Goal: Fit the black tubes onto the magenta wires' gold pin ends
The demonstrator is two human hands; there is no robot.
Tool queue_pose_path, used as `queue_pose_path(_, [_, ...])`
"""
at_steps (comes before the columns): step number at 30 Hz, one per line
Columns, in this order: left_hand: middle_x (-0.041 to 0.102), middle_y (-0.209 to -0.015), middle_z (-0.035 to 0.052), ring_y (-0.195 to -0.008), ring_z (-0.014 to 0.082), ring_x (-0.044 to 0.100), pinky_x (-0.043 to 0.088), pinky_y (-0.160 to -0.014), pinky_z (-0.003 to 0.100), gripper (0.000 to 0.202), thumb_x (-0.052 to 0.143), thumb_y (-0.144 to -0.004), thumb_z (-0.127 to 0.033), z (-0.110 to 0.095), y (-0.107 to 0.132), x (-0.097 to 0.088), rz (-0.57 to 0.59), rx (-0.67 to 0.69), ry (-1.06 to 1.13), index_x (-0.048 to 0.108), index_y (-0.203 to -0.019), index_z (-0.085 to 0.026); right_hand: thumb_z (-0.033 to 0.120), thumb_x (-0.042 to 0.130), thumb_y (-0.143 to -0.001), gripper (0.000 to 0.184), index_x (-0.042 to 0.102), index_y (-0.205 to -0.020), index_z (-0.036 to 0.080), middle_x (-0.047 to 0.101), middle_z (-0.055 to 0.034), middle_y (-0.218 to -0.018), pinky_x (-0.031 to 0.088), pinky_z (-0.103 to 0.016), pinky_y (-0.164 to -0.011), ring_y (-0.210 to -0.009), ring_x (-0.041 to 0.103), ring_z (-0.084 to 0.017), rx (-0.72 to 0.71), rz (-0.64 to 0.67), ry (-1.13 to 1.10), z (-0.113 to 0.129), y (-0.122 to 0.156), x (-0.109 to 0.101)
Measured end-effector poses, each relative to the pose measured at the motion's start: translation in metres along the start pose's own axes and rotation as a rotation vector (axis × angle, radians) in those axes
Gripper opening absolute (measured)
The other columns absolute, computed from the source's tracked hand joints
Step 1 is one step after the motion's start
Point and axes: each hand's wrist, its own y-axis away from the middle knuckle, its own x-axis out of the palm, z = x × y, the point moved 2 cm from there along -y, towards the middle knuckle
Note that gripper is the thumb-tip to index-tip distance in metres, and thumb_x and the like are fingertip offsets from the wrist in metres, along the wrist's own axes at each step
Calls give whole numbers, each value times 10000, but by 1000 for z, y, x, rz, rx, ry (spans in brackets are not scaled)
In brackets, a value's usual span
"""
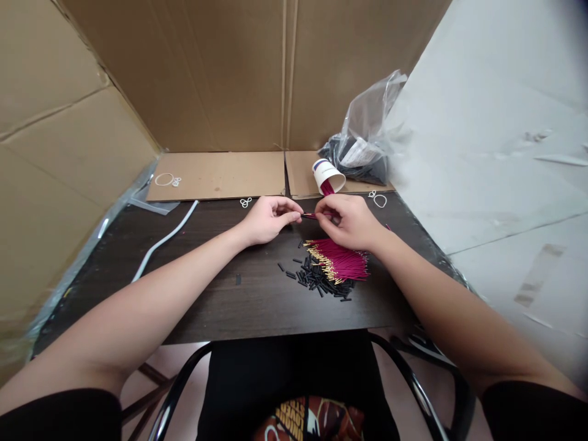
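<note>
Black tubes (321, 282) toward bench (257, 306) front edge, wire pile (346, 260) behind — left hand (272, 220) pinching dark piece (304, 214), right hand (350, 219) pinching red wire (312, 216).

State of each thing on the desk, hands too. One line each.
Left hand: pinching the dark end of held wiring
Right hand: pinching its magenta part
Cup: tipped over, magenta wires inside
Bag: dark contents low, seal unclear
Wire pile: loose, gold ends leftward
Black pieces: loose, scattered
White cord: curved
White bands: loose
</note>
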Motion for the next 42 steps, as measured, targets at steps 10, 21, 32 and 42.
queue_pose_path(10, [849, -933, 104, -858, 204, 790, 639, -898, 401, 205, 847, -908, -294, -1, 3, 3, 13, -17, 43, 836, -1045, -142, 206, 597, -1023, 85, 670, -979, 201, 684, -42, -849, 450, -335, -707, -727, 580, -174, -106, -5, -28, 2, 1, 9])
queue_pose_path(21, [852, -946, 106, -895, 224, 803, 645, -930, 427, 211, 844, -911, -319, -3, 3, 5, 20, 7, 5, 836, -1040, -152, 221, 596, -1031, 118, 687, -959, 204, 697, -46, -841, 458, -344, -710, -722, 586, -179, -53, 13, -55, 1, 1, 14])
queue_pose_path(32, [784, -1143, 114, -891, 172, 669, 556, -841, 356, 253, 766, -875, -190, 0, 0, -3, -162, 90, -93, 725, -1122, -151, 190, 675, -986, 71, 733, -950, 206, 712, -94, -971, 508, -419, -874, -922, 647, -258, -51, 18, 10, -12, 0, 19])
queue_pose_path(42, [707, -929, 46, -767, 169, 575, 500, -750, 345, 209, 734, -859, -171, 0, 3, -2, -221, 78, -408, 740, -1067, -185, 231, 744, -995, 8, 740, -992, 225, 700, -74, -957, 497, -424, -860, -916, 640, -259, 22, 37, 61, -26, -2, 21])
